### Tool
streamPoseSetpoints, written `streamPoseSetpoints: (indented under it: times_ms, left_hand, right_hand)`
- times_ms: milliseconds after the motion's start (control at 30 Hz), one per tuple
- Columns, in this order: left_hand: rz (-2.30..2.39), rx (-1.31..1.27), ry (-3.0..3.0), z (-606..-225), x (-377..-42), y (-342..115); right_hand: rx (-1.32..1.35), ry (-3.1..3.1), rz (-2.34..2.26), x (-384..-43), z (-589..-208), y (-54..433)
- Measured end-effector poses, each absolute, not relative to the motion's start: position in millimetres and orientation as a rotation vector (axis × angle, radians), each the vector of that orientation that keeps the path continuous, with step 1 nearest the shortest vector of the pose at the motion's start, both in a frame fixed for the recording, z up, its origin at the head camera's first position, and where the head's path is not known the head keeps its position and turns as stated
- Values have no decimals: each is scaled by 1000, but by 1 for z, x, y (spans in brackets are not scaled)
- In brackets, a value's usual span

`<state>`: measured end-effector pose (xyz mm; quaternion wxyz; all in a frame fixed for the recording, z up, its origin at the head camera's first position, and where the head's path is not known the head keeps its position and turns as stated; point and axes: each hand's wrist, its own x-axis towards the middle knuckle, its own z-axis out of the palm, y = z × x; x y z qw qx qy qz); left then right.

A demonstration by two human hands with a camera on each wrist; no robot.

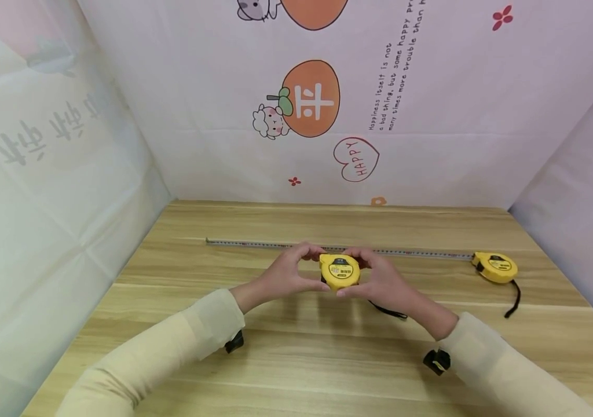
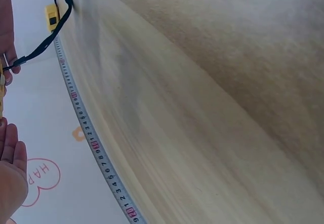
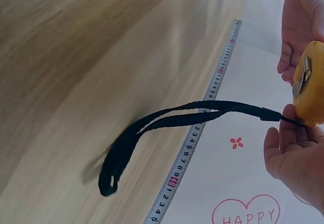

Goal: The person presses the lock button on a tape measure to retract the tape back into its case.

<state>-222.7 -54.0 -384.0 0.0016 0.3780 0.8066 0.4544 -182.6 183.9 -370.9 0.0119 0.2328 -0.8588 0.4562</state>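
Note:
Between both hands, a yellow tape measure [image 1: 340, 271] is held up over the middle of the table, its label facing the head camera. My left hand [image 1: 288, 274] grips its left side, thumb below and fingers at the top edge. On the other side my right hand [image 1: 384, 280] pinches it the same way. A black wrist strap [image 3: 177, 113] hangs from it, and a metal belt clip [image 3: 304, 75] shows on its back in the right wrist view. Behind the hands lies a second yellow tape measure [image 1: 496, 267], its blade [image 1: 427, 253] pulled out far to the left.
The wooden table [image 1: 296, 370] ends at a printed cloth wall [image 1: 213, 133], with more cloth on both sides. The second tape's strap [image 1: 514, 300] lies at the right. A small black device [image 1: 437, 361] sits at each wrist.

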Motion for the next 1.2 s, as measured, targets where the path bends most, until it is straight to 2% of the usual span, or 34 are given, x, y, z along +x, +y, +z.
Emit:
streamPoseSetpoints:
  times_ms: [600,1200]
  left_hand:
    - [1344,1113,2474,-398,-223,-58]
    - [1266,944,2479,-410,-225,-61]
  right_hand:
    - [787,-2742,1401,-190,-392,182]
    - [704,-2856,1438,-193,-408,173]
